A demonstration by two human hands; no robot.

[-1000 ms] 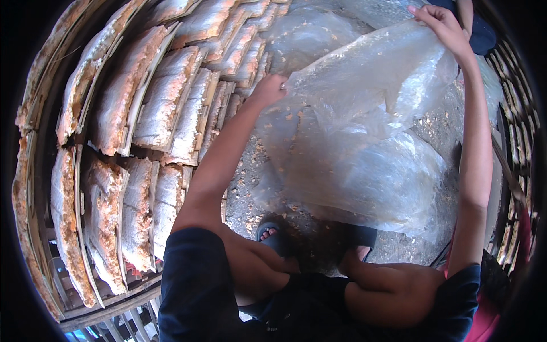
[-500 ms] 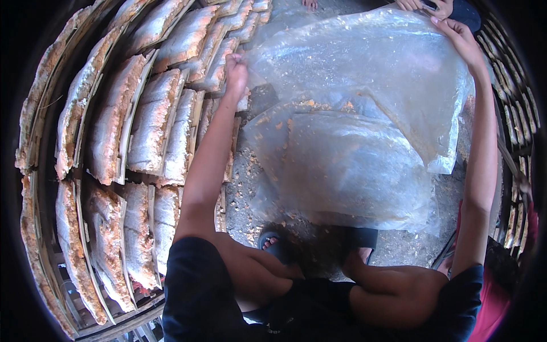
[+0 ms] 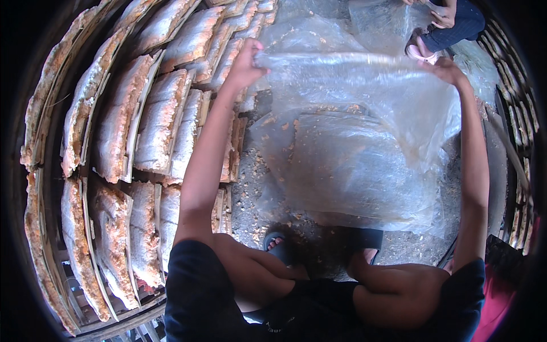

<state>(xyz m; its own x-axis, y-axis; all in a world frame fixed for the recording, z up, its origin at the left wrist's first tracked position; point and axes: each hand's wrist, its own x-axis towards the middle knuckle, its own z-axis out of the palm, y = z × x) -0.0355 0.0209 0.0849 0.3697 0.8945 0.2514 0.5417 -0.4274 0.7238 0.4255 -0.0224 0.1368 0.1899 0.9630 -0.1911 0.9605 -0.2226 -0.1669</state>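
Note:
A clear plastic sheet [image 3: 353, 71] is stretched in front of me, blurred by motion, above other plastic sheets [image 3: 347, 165] lying flat on the ground. At the sheet's far left corner is my left hand [image 3: 245, 67], its thumb and fingers apart. My right hand [image 3: 447, 71] is closed on the sheet's far right edge, with the plastic hanging down below it. Orange crumbs are scattered on the flat sheets near their far edge.
Racks of slabs [image 3: 156, 122] with white tops and orange, crumbly edges, set on slats, fill the left. More racks [image 3: 515, 108] curve along the right. At the far right, another person's hands [image 3: 444, 14] are near more plastic. My sandalled foot [image 3: 275, 242] is on the ground.
The raised sheet has come nearer and folded down from its spread position. My left hand has opened from a fist, and my right hand has moved nearer. The other person's leg now shows.

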